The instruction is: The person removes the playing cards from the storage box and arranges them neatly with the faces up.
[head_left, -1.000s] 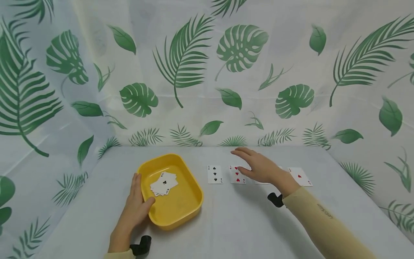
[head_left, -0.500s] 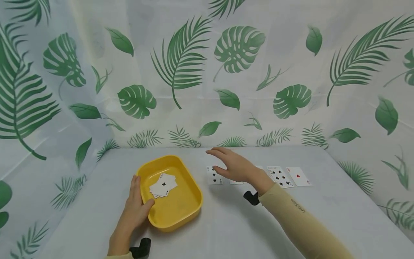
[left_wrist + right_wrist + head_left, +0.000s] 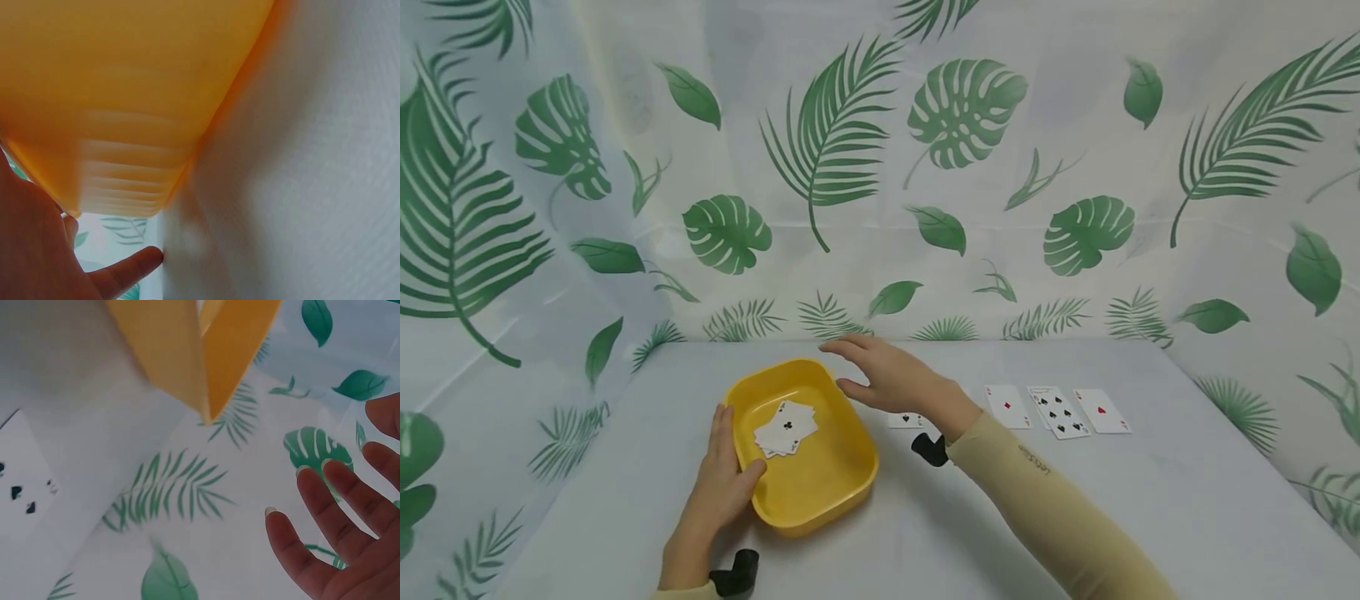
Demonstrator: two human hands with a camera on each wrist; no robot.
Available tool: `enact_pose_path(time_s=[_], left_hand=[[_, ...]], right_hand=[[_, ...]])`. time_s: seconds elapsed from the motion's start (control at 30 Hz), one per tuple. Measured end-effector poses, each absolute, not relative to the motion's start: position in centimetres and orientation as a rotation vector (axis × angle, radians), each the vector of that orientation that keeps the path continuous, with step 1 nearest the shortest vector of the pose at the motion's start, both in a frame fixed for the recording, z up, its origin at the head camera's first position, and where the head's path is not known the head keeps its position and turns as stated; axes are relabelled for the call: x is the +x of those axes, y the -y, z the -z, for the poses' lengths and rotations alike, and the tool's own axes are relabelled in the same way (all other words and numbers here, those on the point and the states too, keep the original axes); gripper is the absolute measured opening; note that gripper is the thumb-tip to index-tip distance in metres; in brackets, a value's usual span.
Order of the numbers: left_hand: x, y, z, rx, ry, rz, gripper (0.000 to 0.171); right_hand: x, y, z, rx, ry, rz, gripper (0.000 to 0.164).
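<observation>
Right hand (image 3: 891,377) farther left than earlier, fingers slightly parted, holding nothing, near yellow tray (image 3: 827,487); left hand (image 3: 721,479) holds yellow tray, fingers along outer wall, thumb over rim; playing cards (image 3: 784,432) lie inside, between both hands' fingers; tray probably light, stiff, smooth, best gripped by rim

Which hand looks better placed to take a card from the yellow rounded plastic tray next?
Probably the right hand: it appears empty, hovering by the right rim of the yellow tray, which holds white playing cards. The left hand is busy against the tray's left side.
</observation>
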State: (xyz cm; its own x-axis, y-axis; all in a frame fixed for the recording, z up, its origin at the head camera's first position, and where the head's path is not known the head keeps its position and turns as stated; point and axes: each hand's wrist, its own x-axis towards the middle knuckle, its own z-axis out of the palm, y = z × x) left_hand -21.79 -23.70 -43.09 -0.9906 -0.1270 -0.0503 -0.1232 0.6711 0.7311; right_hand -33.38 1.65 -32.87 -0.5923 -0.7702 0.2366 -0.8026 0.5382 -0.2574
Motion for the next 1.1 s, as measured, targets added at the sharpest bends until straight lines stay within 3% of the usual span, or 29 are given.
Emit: enact_pose_path(time_s=[0.67,1.1], left_hand=[[-22.1,23.3,42.9,0.207,2.867,1.196,0.093],[-22.1,23.7,43.1,0.208,2.852,1.199,0.093]], right_hand=[[-33.4,5.3,33.6,1.489,2.708,-0.452,0.054],[-33.8,8.6,35.7,1.49,2.908,-0.036,0.056]])
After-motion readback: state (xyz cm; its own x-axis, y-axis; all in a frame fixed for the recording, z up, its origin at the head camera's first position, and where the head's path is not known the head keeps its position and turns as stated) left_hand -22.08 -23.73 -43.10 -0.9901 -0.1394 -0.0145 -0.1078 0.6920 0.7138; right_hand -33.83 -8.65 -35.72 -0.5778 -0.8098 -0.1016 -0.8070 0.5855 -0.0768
